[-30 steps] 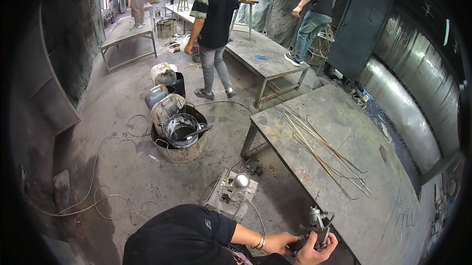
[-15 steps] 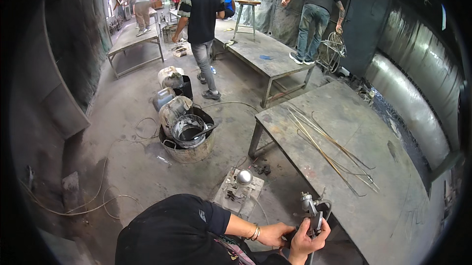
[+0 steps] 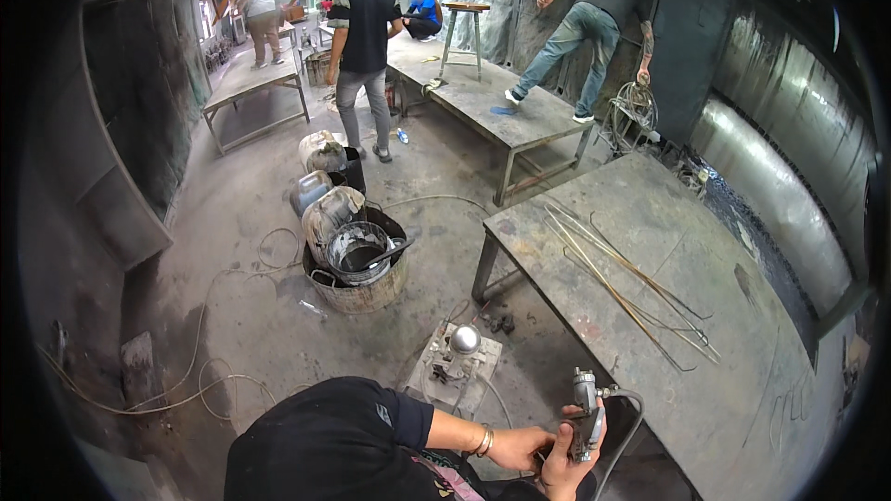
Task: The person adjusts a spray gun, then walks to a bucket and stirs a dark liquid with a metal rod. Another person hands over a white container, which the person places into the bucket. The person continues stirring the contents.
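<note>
A metal spray gun [image 3: 587,422] is gripped in my right hand [image 3: 561,471], the thumb against its near side and the fingers wrapped round behind it. A grey hose [image 3: 635,417] is joined to the gun's upper part and hangs down beside the table edge. My left hand [image 3: 516,448], with bangles at the wrist, is closed low beside the right hand. Its fingertips are partly hidden, and I cannot make out what they hold. Both hands are close to the near left edge of the metal table [image 3: 650,250].
Bent metal rods [image 3: 617,283] lie on this table. On the floor stand a small machine with a silver dome [image 3: 465,339] and a big tub [image 3: 362,297] holding a stained bucket [image 3: 358,250]. Hoses [image 3: 195,399] trail leftward. Several people are farther off, one standing on a long table [image 3: 483,111].
The spray gun has turned in my right hand, and its hose now loops out on the right. A person on the long table has stepped a leg leftward; another on the floor has moved farther off.
</note>
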### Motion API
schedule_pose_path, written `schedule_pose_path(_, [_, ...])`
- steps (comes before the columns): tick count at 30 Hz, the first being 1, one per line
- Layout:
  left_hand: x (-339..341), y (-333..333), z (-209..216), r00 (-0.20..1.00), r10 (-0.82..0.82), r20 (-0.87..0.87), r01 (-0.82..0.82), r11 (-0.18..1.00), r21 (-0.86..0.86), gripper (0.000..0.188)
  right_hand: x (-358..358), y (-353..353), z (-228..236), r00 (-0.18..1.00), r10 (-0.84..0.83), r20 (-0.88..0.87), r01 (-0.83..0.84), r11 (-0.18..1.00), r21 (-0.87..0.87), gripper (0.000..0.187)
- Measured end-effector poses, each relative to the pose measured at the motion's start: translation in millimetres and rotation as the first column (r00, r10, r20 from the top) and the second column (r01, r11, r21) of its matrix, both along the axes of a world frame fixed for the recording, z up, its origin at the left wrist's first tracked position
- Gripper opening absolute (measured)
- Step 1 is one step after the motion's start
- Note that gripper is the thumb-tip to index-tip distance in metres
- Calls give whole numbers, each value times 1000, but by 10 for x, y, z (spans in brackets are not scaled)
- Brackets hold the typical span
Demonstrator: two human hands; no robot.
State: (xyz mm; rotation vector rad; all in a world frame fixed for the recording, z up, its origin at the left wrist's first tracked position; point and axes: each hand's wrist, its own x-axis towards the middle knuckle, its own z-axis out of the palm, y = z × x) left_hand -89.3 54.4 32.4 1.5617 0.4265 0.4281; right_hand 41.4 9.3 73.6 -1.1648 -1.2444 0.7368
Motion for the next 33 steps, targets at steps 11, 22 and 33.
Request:
schedule_pose_path(11, [-31,136,867,999,-44,22,13,667,745,22,384,-97,34,983,-178,-38,180,983,48,72])
schedule_pose_path(22, [910,220,1478,748,-524,407,-392,146,908,35,784,-456,-157,674,-633,-382,639,758,-129,63])
schedule_pose_path(33, [1226,7,1720,575,-740,349,-243,253,936,36,960,-1036,197,582,-708,-399,767,642,-20,61])
